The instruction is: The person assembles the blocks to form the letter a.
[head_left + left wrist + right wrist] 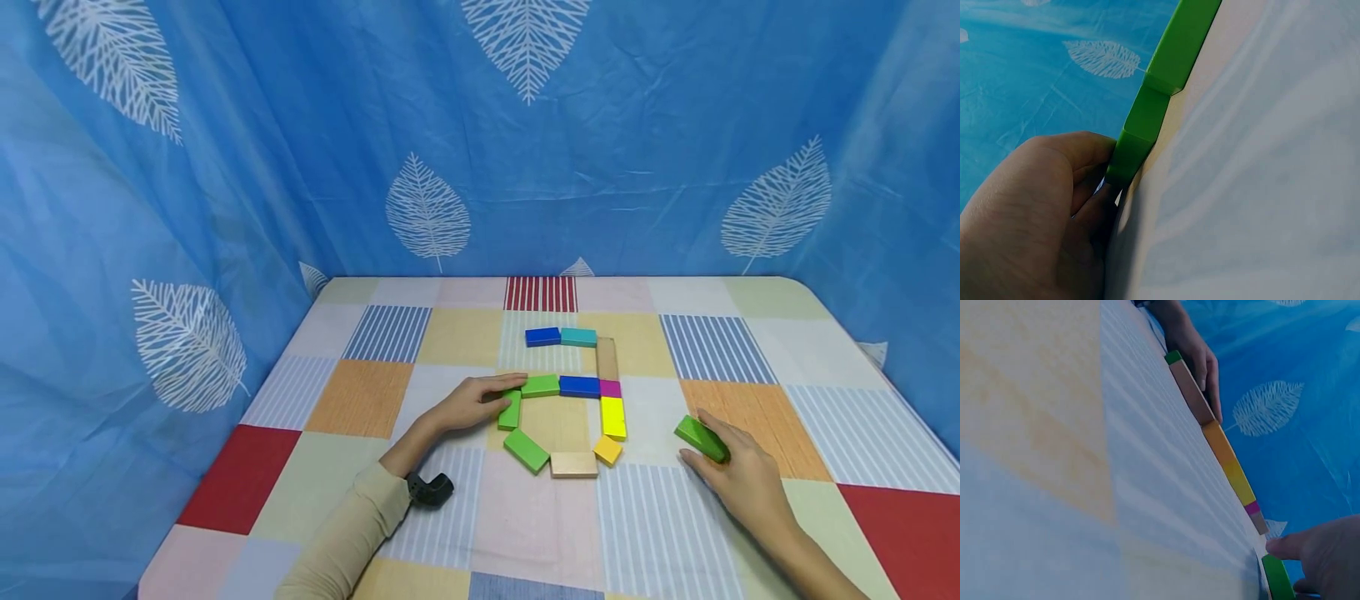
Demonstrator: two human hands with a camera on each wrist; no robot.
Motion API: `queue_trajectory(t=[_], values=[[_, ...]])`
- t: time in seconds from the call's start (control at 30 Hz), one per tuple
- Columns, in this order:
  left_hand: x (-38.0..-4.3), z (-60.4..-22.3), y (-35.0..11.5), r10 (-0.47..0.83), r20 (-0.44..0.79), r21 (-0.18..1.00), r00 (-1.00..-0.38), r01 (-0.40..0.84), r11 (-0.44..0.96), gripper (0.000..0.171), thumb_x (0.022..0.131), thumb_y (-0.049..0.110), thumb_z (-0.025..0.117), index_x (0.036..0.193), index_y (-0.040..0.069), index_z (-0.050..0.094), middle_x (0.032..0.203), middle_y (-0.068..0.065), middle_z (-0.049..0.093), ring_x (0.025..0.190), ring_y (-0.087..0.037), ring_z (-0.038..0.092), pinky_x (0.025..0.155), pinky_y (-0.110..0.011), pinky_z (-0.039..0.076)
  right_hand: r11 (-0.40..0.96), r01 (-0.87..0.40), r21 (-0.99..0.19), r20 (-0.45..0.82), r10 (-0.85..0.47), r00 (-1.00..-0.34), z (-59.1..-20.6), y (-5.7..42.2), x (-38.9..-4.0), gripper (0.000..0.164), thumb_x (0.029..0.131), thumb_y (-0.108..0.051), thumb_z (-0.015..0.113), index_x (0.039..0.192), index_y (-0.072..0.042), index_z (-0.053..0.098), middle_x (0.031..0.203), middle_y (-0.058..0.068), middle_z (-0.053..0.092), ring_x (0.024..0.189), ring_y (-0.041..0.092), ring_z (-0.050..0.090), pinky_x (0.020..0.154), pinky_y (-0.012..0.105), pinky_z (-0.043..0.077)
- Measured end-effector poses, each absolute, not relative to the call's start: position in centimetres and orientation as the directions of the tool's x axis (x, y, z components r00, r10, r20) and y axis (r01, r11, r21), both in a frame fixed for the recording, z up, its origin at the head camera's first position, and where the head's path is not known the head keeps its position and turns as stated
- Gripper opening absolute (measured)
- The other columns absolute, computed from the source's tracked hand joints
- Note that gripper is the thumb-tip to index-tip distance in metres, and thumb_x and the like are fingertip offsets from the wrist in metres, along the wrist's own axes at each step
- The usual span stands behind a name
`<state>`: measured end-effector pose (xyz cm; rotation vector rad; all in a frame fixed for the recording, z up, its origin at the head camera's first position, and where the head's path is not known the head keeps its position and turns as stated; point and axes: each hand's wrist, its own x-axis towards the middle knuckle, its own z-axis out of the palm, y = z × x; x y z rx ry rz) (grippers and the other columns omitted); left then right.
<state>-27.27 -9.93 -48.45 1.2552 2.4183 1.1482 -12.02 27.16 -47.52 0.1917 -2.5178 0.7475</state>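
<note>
My left hand [474, 402] reaches the left corner of a block outline, fingers fairly straight. Its fingertips touch near the end of a green block [541, 386], and its thumb rests against another green block [510, 411]. The left wrist view has the thumb against that green block's end [1129, 153]; the other fingers are partly hidden behind. Off to the right of the outline, my right hand [738, 471] holds a green block [702, 438] between thumb and fingers. In the right wrist view this green block [1277, 576] appears low at the right edge, partly covered by the hand.
The outline also includes a tilted green block [527, 451], wooden blocks [573, 465], an orange block [608, 450], a yellow block [612, 417], a magenta block [611, 388] and blue blocks [579, 386]. A teal block [578, 337] lies farther back. Patchwork cloth [300, 483] covers the table; blue curtains hang behind.
</note>
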Motion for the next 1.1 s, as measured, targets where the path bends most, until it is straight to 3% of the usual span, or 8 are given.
queue_trajectory(t=[0.3, 0.53, 0.83, 1.1], values=[[-27.3, -48.4, -9.8, 0.763, 0.177, 0.716, -0.622, 0.613, 0.334, 0.042, 0.095, 0.016, 0.051, 0.136, 0.010, 0.046, 0.141, -0.001, 0.042, 0.130, -0.011, 0.035, 0.104, -0.029, 0.031, 0.883, -0.188, -0.430, 0.479, 0.047, -0.877, -47.9, 28.3, -11.7, 0.053, 0.065, -0.008, 0.081, 0.110, 0.010, 0.061, 0.097, 0.031, 0.062, 0.080, 0.043, 0.056, 0.059, 0.055, 0.044], [-27.3, -48.4, -9.8, 0.758, 0.174, 0.716, -0.629, 0.609, 0.341, 0.042, 0.095, 0.016, 0.051, 0.136, 0.011, 0.047, 0.141, 0.001, 0.041, 0.130, -0.010, 0.035, 0.104, -0.028, 0.031, 0.871, -0.254, -0.421, 0.512, -0.003, -0.859, -47.7, 28.0, -11.6, 0.043, 0.063, -0.002, 0.080, 0.102, 0.007, 0.066, 0.094, 0.026, 0.065, 0.084, 0.042, 0.058, 0.064, 0.056, 0.046], [-27.2, -48.3, -9.9, 0.756, 0.177, 0.719, -0.630, 0.607, 0.338, 0.041, 0.096, 0.017, 0.050, 0.136, 0.010, 0.047, 0.141, 0.000, 0.041, 0.130, -0.011, 0.035, 0.104, -0.029, 0.031, 0.833, -0.402, -0.381, 0.507, -0.175, -0.844, -47.6, 26.2, -11.8, 0.046, 0.064, -0.007, 0.082, 0.108, -0.004, 0.067, 0.098, 0.008, 0.067, 0.089, 0.026, 0.059, 0.072, 0.044, 0.049], [-27.1, -48.1, -9.8, 0.756, 0.157, 0.719, -0.635, 0.599, 0.354, 0.042, 0.095, 0.017, 0.051, 0.137, 0.012, 0.046, 0.142, 0.002, 0.041, 0.129, -0.008, 0.034, 0.104, -0.028, 0.031, 0.822, -0.434, -0.370, 0.507, -0.213, -0.835, -48.0, 25.2, -12.0, 0.045, 0.063, -0.011, 0.083, 0.106, -0.007, 0.069, 0.095, 0.002, 0.068, 0.086, 0.019, 0.060, 0.071, 0.035, 0.051]])
